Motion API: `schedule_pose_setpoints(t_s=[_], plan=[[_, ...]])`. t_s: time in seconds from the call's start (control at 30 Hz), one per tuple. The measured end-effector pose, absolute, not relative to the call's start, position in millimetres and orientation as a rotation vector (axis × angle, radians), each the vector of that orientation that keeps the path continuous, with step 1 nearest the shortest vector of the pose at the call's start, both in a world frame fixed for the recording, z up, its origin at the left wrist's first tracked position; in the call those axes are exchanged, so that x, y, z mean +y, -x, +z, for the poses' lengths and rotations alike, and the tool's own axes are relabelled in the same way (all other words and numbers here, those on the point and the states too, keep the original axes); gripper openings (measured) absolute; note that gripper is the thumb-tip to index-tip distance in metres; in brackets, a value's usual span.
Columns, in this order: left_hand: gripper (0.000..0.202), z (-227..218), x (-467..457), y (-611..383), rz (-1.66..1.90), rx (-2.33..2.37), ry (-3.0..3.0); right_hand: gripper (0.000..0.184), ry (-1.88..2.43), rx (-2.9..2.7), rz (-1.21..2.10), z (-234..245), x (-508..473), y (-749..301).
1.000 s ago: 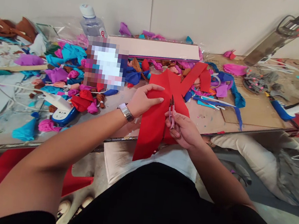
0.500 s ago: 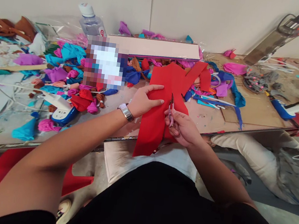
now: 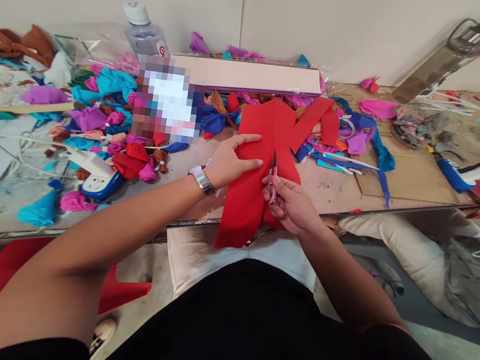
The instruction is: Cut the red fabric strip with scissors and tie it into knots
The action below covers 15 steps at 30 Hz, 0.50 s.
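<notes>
A wide piece of red fabric (image 3: 246, 199) lies across the table's front edge, its lower end hanging over. My left hand (image 3: 232, 164), with a metal watch (image 3: 202, 180) on the wrist, rests on its left side. The thumb and index finger are stretched apart on the cloth; the other fingers are mostly hidden. Small scissors (image 3: 272, 178) with pinkish handles are gripped in my right hand (image 3: 293, 202), their blades pointing away from me at a slit in the fabric. Narrower red strips (image 3: 319, 122) lie just beyond.
Coloured fabric bundles (image 3: 135, 159) crowd the left side around a blue-and-white power strip (image 3: 103, 184). Behind are a water bottle (image 3: 144, 35) and a long pale box (image 3: 250, 76). Cardboard (image 3: 396, 181) lies at right, and another person's leg (image 3: 392, 237) shows beside the table.
The scissors and my right hand have shifted very slightly left, and the red fabric has moved a little with them. My left hand stays in nearly the same spot.
</notes>
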<state>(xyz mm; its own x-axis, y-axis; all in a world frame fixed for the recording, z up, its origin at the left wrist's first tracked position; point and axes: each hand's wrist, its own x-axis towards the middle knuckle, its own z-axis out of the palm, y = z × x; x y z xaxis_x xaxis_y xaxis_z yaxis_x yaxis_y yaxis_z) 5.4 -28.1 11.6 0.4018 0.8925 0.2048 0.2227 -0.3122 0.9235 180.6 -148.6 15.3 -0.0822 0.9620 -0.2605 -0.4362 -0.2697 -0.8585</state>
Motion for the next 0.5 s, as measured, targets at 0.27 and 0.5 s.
schedule_pose_setpoints(t_s=[0.27,0.5], plan=[[0.063,11.6,-28.1,-5.6,0.95,0.99,-1.768,0.045,1.028,-0.718,1.611,13.6,-149.6,-179.3],[0.064,10.3,-27.6,-6.6,0.955,1.006,-1.741,0.046,1.033,-0.735,1.6,15.8,-151.6,-179.1]])
